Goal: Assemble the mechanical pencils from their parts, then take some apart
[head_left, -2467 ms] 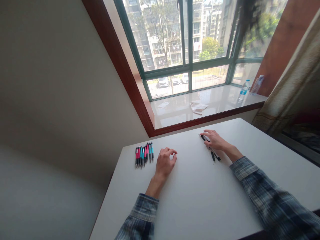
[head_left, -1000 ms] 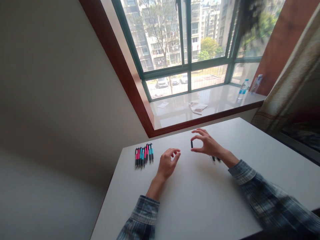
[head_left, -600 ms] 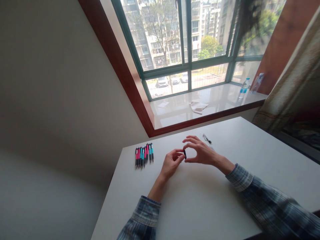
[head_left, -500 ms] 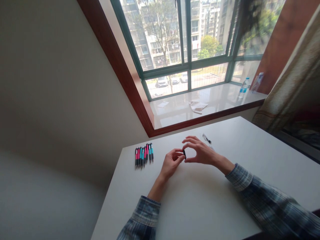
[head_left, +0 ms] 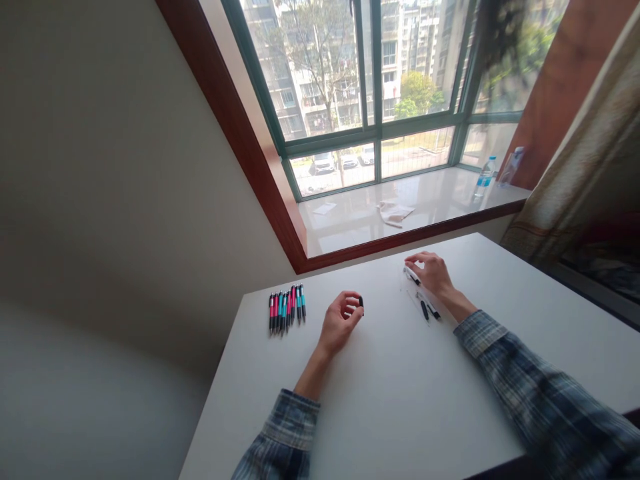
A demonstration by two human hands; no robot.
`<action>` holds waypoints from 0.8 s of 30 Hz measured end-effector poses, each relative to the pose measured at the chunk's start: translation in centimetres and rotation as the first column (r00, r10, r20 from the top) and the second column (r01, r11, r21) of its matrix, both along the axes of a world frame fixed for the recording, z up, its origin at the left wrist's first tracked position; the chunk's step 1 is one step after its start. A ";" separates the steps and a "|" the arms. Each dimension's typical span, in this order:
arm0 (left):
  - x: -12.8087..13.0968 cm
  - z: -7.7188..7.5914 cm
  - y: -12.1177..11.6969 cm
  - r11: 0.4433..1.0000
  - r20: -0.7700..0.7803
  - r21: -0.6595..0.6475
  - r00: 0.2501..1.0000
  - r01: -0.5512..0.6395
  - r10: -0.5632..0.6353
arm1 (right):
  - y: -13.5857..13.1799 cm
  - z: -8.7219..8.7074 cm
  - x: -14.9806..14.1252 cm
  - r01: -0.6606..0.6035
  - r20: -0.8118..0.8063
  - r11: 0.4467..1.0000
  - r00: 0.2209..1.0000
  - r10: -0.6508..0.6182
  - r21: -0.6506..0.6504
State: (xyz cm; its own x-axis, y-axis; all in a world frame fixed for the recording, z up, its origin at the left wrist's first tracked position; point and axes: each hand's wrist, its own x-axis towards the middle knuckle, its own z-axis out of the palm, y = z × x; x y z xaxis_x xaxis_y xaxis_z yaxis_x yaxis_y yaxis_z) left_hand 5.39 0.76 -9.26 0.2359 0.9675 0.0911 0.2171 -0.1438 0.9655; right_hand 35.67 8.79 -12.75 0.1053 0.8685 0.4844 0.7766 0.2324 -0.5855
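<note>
My left hand [head_left: 339,323] is raised over the white table, thumb and fingers closed on a short black tube [head_left: 361,301] that looks like a pen grip, held upright. Farther right, my right hand [head_left: 433,273] has its fingertips pinched together at the far end of a clear-and-black pen part [head_left: 413,276]. Whether anything sits between those fingertips is too small to tell. Just below that hand lie another black grip [head_left: 425,310], a black-ended clear piece [head_left: 435,313] and some thin small parts.
A row of several assembled pens [head_left: 287,311], pink and turquoise with black grips, lies at the table's far left. Behind the white table [head_left: 390,400] is a window sill [head_left: 345,223] with a cloth [head_left: 395,213] and plastic bottles [head_left: 484,177]. A curtain [head_left: 565,160] hangs at right.
My right hand brought a black grip over to my left hand, which took it. The right hand then let go and moved back right to the loose pen parts.
</note>
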 end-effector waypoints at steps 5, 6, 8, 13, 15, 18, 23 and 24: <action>0.0 0.0 -0.1 0.998 -0.039 0.061 0.999 0.004 -0.002 | 0.6 -0.8 0.2 0.005 0.028 0.998 1.000 -0.003 -0.059; 0.0 0.0 -0.2 0.998 -0.048 0.070 0.999 0.002 0.001 | 0.7 -0.9 0.1 0.001 0.030 0.998 1.000 0.001 -0.066; -0.1 -0.1 -0.2 0.997 -0.063 0.082 0.998 -0.003 0.008 | 0.7 -1.0 0.1 -0.002 0.034 0.997 0.999 0.004 -0.076; 0.0 -0.3 -0.2 0.993 -0.116 0.114 0.993 -0.026 0.039 | 0.7 -0.7 0.0 -0.009 0.053 0.998 0.999 0.012 -0.055; 0.0 -0.3 -0.2 0.986 -0.149 0.159 0.986 -0.051 0.075 | 0.4 0.0 -0.5 -0.044 0.033 0.999 0.998 0.044 0.000; -0.1 0.2 -0.2 0.966 -0.193 0.245 0.971 -0.088 0.138 | -0.8 1.7 -2.1 -0.148 -0.091 0.989 0.985 0.149 0.023; -0.4 1.9 -0.2 0.936 -0.256 0.339 0.947 -0.100 0.194 | -3.2 3.9 -5.9 -0.384 -0.310 0.923 0.879 0.363 -0.007; -0.4 2.1 -0.2 0.932 -0.264 0.349 0.944 -0.098 0.199 | -3.5 4.0 -6.6 -0.419 -0.341 0.908 0.855 0.390 -0.015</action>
State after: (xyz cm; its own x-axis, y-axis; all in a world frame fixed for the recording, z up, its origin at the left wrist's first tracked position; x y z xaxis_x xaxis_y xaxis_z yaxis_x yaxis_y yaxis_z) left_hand 4.96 0.53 -7.13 0.1561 0.9210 0.3569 0.5240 -0.3836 0.7605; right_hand 29.11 5.25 -8.77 -0.1270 0.9050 0.4060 0.3891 0.4220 -0.8189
